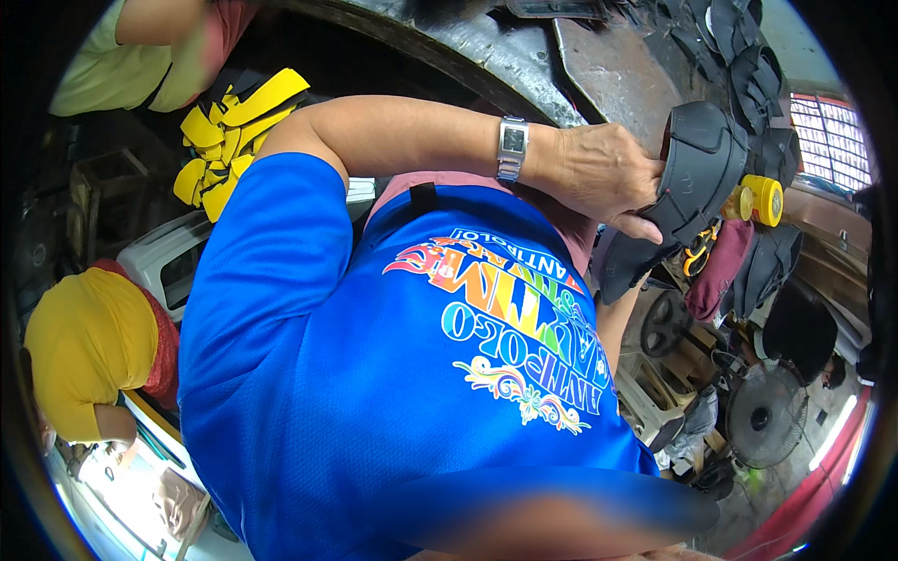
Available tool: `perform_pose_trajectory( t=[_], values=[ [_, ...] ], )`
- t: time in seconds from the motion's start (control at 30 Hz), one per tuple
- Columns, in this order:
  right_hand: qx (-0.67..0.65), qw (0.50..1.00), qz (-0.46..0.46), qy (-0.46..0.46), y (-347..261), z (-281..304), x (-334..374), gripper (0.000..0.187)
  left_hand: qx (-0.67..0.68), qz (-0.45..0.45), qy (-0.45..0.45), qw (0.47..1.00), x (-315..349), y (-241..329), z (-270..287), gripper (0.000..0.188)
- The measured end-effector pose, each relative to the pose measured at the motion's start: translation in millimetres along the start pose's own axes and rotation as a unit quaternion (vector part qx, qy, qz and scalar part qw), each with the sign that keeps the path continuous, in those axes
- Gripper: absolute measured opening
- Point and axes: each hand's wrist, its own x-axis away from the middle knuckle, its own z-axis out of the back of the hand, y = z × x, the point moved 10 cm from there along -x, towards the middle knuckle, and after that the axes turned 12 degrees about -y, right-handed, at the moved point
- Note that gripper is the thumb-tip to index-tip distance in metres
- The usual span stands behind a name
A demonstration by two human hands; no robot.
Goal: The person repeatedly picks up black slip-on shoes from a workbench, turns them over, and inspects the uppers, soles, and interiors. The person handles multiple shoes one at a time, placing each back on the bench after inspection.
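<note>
My left hand (608, 178), a silver wristwatch (512, 148) on its wrist, reaches across my blue printed shirt (393, 374) and grips a dark grey moulded sandal piece (702, 168) by its near edge. A second black piece (625, 266) hangs just below it. A strip of my right forearm (613, 327) rises toward that lower piece. My right hand is hidden behind the black pieces.
A stack of black sandal parts (748, 65) lies on a worn metal bench (524, 56). Two yellow-capped bottles (760, 198), orange-handled scissors (697, 254) and a maroon cloth (718, 271) sit near my hand. Yellow cut-outs (229, 140), two other people (89, 346) (131, 56) and a fan (767, 411) are around.
</note>
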Motion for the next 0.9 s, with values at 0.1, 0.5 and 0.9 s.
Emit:
perform_pose_trajectory(
  t=[0.1,0.5,0.9],
  values=[
    [0.010,1.000,-0.002,0.002,0.5,0.9,0.3,0.047,0.037,0.026,-0.031,0.998,1.3,-5.0,-5.4,0.051],
    [0.100,0.993,-0.049,0.027,-2.8,22.4,5.9,0.042,0.212,0.039,-0.008,0.976,4.7,-18.8,-6.1,0.045],
    [0.485,0.825,0.211,0.200,-153.5,-40.7,57.8,0.030,0.416,-0.093,-0.064,0.902,-16.1,12.9,3.5,0.019]
  ],
)
